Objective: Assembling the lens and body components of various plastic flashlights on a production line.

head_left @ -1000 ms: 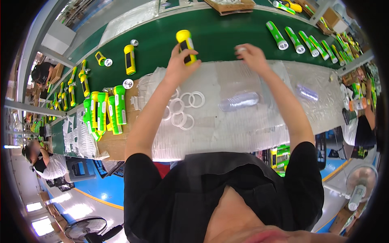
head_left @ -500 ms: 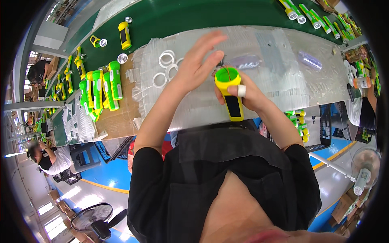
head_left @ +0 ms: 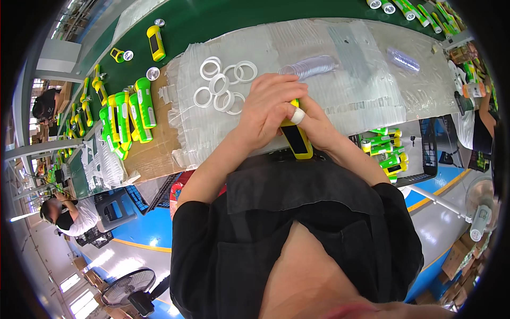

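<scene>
A yellow flashlight body [head_left: 297,142] with a dark panel on its side is held upright close to my apron, its lower end toward me. My right hand [head_left: 317,123] wraps round its upper part, a white band on the thumb. My left hand [head_left: 265,109] is closed over its top end, so the mouth and the wires are hidden. Several white rings [head_left: 218,84] lie loose on the plastic-covered bench [head_left: 366,80], left of my hands. Just beyond my hands rests a stack of clear discs [head_left: 309,67].
Green-and-yellow flashlights [head_left: 127,118] are piled on cardboard at the left. A yellow flashlight [head_left: 155,43] stands behind them on the green surface. A wrapped clear roll [head_left: 402,60] lies at the right. Below the bench edge, a black crate [head_left: 428,151] holds more flashlights.
My left hand has come down from above onto the flashlight's open top, covering the green mouth and wires. Both hands and the flashlight are now closer together.
</scene>
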A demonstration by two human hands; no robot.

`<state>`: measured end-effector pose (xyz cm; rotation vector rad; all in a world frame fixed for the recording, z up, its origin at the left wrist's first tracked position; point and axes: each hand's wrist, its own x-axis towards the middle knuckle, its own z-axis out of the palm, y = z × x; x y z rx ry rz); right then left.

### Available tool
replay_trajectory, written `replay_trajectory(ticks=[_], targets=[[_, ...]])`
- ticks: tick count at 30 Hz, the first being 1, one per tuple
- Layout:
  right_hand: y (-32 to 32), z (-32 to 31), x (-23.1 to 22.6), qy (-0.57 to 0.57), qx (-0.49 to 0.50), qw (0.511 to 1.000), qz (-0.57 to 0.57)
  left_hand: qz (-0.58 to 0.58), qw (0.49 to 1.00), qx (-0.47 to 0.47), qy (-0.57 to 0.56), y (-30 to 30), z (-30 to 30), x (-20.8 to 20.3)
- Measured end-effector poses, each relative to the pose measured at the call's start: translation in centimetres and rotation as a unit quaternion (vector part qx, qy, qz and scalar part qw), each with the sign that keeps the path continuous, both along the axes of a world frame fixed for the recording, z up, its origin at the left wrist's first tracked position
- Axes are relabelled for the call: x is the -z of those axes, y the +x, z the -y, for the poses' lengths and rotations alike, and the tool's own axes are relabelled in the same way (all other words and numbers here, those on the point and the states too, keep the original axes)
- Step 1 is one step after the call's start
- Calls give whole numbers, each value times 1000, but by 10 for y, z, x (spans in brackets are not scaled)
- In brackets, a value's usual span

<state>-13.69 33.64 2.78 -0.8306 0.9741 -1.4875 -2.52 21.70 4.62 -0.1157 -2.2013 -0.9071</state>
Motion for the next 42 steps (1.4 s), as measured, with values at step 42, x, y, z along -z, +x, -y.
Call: replay_trajectory(ticks=[42], targets=[[-6,9,-9,29,-13,998,55,45,998,-50,-12,5,6,3]])
